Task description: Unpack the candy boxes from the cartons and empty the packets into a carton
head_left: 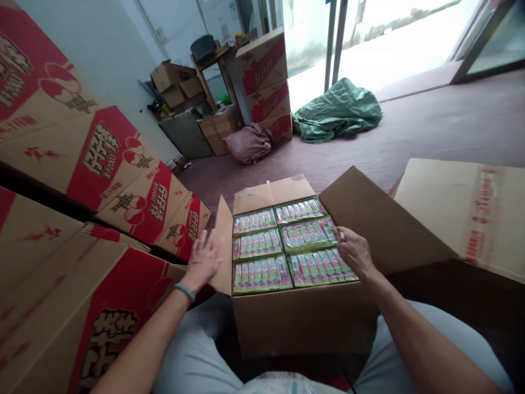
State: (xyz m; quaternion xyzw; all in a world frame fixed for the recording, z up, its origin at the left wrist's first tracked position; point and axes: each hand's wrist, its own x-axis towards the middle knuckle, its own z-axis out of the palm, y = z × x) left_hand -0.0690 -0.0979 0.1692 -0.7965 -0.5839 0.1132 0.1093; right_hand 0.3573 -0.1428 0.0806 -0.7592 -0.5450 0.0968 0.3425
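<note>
Between my knees stands an open cardboard box (305, 323) filled with clear-wrapped packs (262, 243) of green and pink sachets, set in two columns and three rows. My left hand (204, 260), a beaded bracelet at its wrist, rests against the outer side of the left flap (223, 241) with fingers spread. At the box's right edge is my right hand (355, 251), fingers curled beside the packs; what they grip, if anything, is hidden. The right flap (369, 219) leans outward behind that hand, and the far flap (274, 191) is folded back.
Printed red-and-tan cartons (118, 158) are stacked close on my left. A taped carton (447, 213) stands to the right. Farther off are a green sack (340, 112), a brownish sack (250, 143), stacked cartons (266, 82) and a wooden stool (219, 71) near the glass doorway.
</note>
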